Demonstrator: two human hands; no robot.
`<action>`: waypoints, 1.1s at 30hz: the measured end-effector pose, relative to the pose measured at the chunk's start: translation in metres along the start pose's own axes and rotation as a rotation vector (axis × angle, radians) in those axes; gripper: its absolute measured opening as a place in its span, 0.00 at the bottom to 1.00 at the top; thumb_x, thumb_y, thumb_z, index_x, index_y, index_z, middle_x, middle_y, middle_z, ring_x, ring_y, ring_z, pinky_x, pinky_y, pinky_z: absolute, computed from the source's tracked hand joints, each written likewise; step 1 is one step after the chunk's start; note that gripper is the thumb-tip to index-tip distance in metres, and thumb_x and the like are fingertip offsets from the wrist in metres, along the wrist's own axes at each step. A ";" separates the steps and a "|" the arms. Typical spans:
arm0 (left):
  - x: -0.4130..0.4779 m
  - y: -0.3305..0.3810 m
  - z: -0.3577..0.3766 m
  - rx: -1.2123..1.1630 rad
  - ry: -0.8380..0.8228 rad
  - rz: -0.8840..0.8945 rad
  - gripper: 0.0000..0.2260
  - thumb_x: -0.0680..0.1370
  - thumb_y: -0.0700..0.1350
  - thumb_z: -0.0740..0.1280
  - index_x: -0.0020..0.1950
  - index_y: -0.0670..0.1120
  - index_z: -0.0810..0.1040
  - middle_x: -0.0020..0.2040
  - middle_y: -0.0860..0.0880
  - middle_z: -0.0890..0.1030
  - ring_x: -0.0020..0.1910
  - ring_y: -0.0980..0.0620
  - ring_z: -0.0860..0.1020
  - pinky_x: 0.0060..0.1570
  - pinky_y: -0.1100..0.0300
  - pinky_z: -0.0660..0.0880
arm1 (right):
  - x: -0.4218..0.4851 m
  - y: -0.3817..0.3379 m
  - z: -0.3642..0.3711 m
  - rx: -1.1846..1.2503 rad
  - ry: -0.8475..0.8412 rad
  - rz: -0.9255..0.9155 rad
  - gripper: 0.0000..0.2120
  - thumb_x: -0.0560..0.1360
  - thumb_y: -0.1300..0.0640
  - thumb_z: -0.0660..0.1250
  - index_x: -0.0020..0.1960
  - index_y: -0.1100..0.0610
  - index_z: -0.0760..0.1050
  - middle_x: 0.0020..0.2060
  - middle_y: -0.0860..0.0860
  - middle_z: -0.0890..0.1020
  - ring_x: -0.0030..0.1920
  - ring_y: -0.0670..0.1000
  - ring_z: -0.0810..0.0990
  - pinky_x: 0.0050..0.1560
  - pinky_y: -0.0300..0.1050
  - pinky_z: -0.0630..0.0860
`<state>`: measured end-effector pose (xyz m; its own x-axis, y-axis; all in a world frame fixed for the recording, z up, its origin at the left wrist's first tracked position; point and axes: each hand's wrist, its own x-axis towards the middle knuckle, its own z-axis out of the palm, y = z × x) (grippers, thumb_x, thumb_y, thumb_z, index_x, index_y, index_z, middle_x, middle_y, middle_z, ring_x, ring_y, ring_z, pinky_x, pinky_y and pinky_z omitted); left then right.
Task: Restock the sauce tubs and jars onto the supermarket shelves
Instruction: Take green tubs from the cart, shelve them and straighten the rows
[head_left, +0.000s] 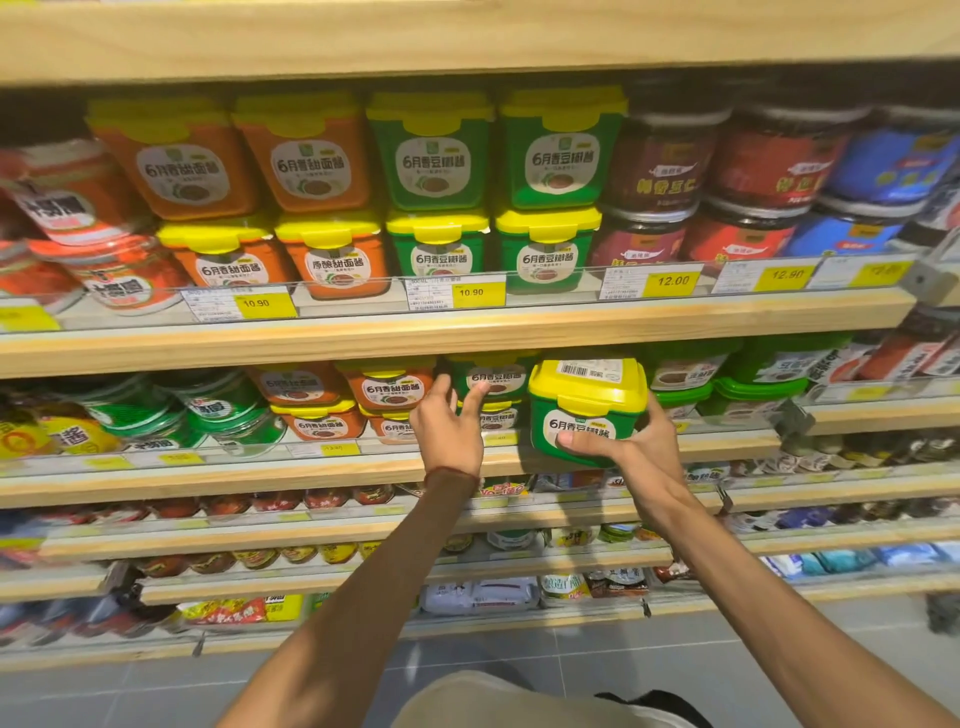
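Note:
A green sauce tub with a yellow lid (584, 410) is held by my right hand (636, 447) in front of the second shelf (260, 480), gripped from below and the right side. My left hand (452, 423) reaches toward the stacked green tubs (493, 387) on that shelf, fingers spread, fingertips touching the upper tub's label. Orange tubs with yellow lids (384, 387) stand stacked just left of them.
The upper shelf (452, 332) carries stacked orange tubs (306, 156), green tubs (558, 150), and round red and blue jars (779, 161). More green-lidded tubs (758, 387) sit right of my held tub. Lower shelves hold sauce packets. Grey floor tiles lie below.

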<state>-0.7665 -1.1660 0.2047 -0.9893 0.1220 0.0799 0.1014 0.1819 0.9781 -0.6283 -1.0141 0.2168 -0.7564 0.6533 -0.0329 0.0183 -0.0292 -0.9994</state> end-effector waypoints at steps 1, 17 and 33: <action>-0.001 0.002 0.001 -0.012 0.019 -0.018 0.15 0.76 0.49 0.76 0.57 0.42 0.81 0.54 0.43 0.82 0.61 0.45 0.79 0.61 0.52 0.78 | 0.000 0.000 0.001 -0.002 -0.004 -0.002 0.47 0.48 0.52 0.87 0.65 0.52 0.76 0.53 0.49 0.87 0.53 0.49 0.86 0.48 0.40 0.83; -0.026 0.005 -0.006 -0.244 -0.202 -0.281 0.13 0.77 0.29 0.67 0.53 0.46 0.80 0.48 0.44 0.83 0.48 0.46 0.81 0.53 0.51 0.79 | -0.002 0.004 0.003 0.067 -0.005 0.024 0.39 0.52 0.57 0.85 0.61 0.52 0.76 0.54 0.51 0.87 0.55 0.53 0.85 0.54 0.48 0.83; -0.043 0.025 0.026 -0.148 -0.591 0.101 0.27 0.78 0.29 0.68 0.76 0.35 0.65 0.69 0.40 0.77 0.70 0.45 0.76 0.71 0.50 0.71 | 0.010 -0.006 -0.020 -0.155 -0.131 -0.112 0.33 0.68 0.58 0.83 0.69 0.58 0.73 0.56 0.50 0.86 0.53 0.43 0.85 0.50 0.37 0.81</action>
<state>-0.7189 -1.1416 0.2205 -0.7457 0.6595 0.0944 0.1338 0.0094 0.9910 -0.6225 -0.9920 0.2219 -0.8374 0.5421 0.0698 0.0220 0.1609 -0.9867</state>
